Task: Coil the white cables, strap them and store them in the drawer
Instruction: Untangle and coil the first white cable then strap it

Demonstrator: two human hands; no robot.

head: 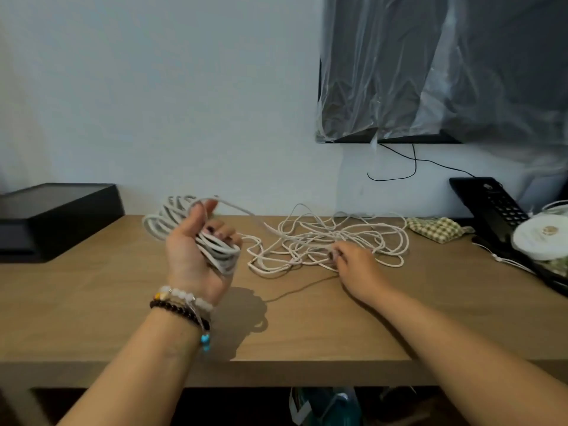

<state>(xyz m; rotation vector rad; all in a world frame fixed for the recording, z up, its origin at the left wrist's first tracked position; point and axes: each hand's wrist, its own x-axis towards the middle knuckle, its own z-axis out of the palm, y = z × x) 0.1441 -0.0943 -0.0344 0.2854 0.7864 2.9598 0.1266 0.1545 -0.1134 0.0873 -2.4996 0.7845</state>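
A person's two bare forearms reach over a brown wooden desk (123,302) set against a pale wall. The left hand (196,256), raised above the desk with the palm facing up, has its fingers (224,233) curled around one coil of white cable (172,222); the loops run through the palm and fan out behind the thumb. Beaded bracelets (184,305) circle that wrist. From the coil a single strand leads right to one loose tangle of white cable (325,241) lying on the desk. The right hand (353,265) rests at the near edge of that tangle, fingers bent down into the strands, seemingly pinching one, though the blur hides the exact grip. Left of the left hand sits one black box (58,216); its contents cannot be seen. Beyond the right hand lie one checked cloth pouch (436,229), one black telephone (491,210) and one white roll (541,238). A plastic-covered screen (445,69) hangs on the wall above.
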